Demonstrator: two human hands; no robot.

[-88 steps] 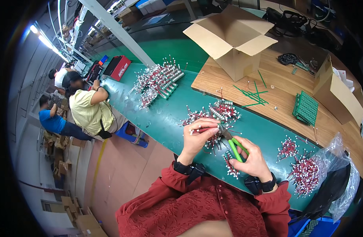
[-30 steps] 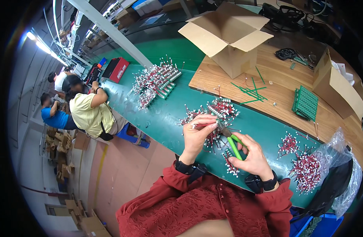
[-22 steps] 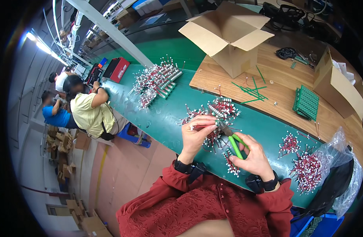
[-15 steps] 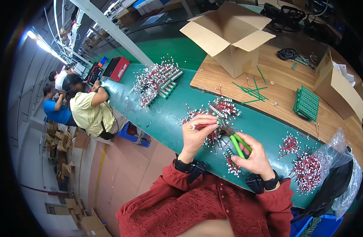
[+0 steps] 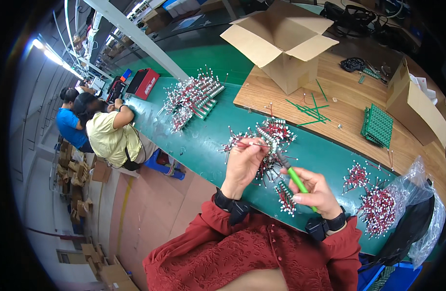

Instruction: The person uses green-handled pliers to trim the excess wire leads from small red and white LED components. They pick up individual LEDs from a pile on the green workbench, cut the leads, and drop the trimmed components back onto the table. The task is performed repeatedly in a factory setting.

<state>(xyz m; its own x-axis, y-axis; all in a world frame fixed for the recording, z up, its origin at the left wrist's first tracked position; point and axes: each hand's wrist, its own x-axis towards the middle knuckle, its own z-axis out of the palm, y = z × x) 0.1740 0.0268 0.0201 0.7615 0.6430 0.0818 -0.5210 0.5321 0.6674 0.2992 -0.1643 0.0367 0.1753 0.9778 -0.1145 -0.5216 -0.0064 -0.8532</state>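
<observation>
My left hand (image 5: 244,164) is closed in a pinch on a thin red wire lead (image 5: 241,144). Whatever else sits between its fingertips is too small to make out. My right hand (image 5: 316,188) grips green-handled pliers (image 5: 298,180), their grey jaws pointing up toward the left fingertips, a little apart from them. Beneath both hands, a heap of circuit boards with red wires and white connectors (image 5: 277,130) covers part of the green bench. Closer to me lies a small green board strip with wired connectors (image 5: 285,196).
A wired-board stack (image 5: 196,99) lies to the left. On the right are a pile of red-wired connectors (image 5: 378,211) and a clear plastic bag (image 5: 417,186). The wooden board (image 5: 344,104) bears an open carton (image 5: 295,72), green strips (image 5: 310,112) and green panels (image 5: 377,127). Co-workers sit far left.
The pliers have turned, and their jaws have drawn slightly away from the left fingertips. My left hand has tilted, with the red lead still pinched. A co-worker at the left has shifted.
</observation>
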